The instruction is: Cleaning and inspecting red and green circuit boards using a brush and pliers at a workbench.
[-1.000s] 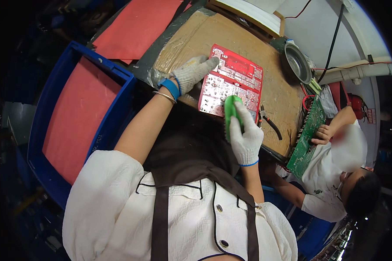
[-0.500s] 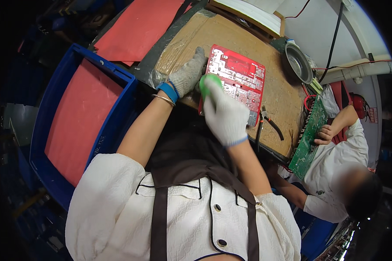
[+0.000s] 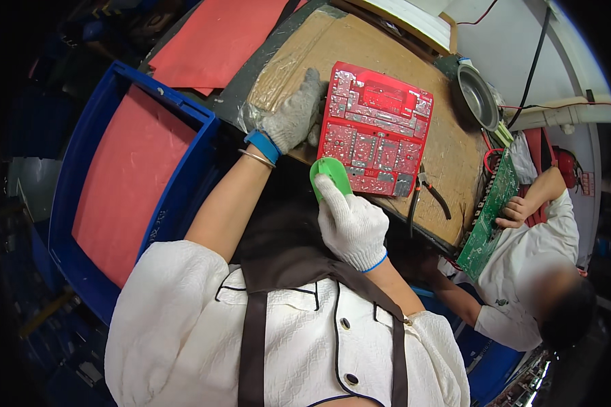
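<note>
A red circuit board (image 3: 377,129), dotted with solder and component leads, lies tilted at the table's near edge. My left hand (image 3: 293,117), in a grey glove with a blue wristband, grips its left edge, with some fingers hidden by the board. My right hand (image 3: 353,227), in a white glove, is closed around a green oval hand tool (image 3: 332,175), the index finger stretched along it. The tool's top end is at the board's lower left corner; its underside is hidden. Cutting pliers (image 3: 429,191) with dark orange-marked handles lie just right of the board.
A blue bin (image 3: 207,125) lined with red sheet stands at left; more red sheets (image 3: 217,44) lie behind it. A metal bowl (image 3: 475,97) sits at the table's (image 3: 292,54) far right. At right, a co-worker's hand (image 3: 514,211) holds a green circuit board (image 3: 489,220).
My right hand has drawn the green tool down toward me, from over the red board to its lower corner. The board has tilted, and the glare on it has faded.
</note>
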Motion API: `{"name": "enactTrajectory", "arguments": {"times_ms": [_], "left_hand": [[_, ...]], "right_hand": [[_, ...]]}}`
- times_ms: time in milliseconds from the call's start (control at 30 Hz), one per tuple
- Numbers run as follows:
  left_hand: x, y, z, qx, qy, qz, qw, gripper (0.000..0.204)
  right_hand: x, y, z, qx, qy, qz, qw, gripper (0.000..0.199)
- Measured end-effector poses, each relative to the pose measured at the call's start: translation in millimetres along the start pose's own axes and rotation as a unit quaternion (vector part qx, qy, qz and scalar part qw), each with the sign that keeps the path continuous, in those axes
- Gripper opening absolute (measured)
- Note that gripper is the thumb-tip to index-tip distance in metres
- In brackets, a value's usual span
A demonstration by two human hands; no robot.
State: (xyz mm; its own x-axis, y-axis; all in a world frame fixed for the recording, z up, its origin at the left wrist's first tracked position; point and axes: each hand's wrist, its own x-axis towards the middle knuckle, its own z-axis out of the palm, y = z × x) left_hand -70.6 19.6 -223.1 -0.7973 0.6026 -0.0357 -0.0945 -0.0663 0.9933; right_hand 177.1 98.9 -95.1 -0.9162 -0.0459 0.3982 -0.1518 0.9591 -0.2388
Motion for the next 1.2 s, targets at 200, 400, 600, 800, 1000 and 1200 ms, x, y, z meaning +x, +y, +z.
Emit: {"name": "enactTrajectory", "arguments": {"times_ms": [200, 400, 600, 800, 1000, 1200], "left_hand": [[-17, 64, 11, 0.069, -0.063, -0.046, 0.995, 0.074], [-20, 54, 16, -0.043, -0.001, -0.045, 0.998, 0.067], [-14, 35, 9, 0.041, -0.061, 0.021, 0.997, 0.066], [-23, 52, 22, 0.018, -0.017, 0.044, 0.999, 0.065], [-29, 57, 12, -0.065, -0.021, -0.050, 0.996, 0.066], [-30, 53, 14, 0.006, 0.007, 0.023, 1.000, 0.071]], "right_hand": [[-9, 7, 0, -0.011, 0.023, 0.014, 1.000, 0.058], [-13, -1, 1, 0.010, 0.032, 0.006, 0.999, 0.058], [-19, -4, 5, 0.014, 0.044, 0.008, 0.999, 0.057], [-24, -4, 12, 0.011, 0.060, 0.029, 0.998, 0.055], [56, 5, 7, 0.001, 0.107, 0.045, 0.993, 0.041], [-11, -7, 13, 0.009, 0.078, 0.019, 0.997, 0.051]]}}
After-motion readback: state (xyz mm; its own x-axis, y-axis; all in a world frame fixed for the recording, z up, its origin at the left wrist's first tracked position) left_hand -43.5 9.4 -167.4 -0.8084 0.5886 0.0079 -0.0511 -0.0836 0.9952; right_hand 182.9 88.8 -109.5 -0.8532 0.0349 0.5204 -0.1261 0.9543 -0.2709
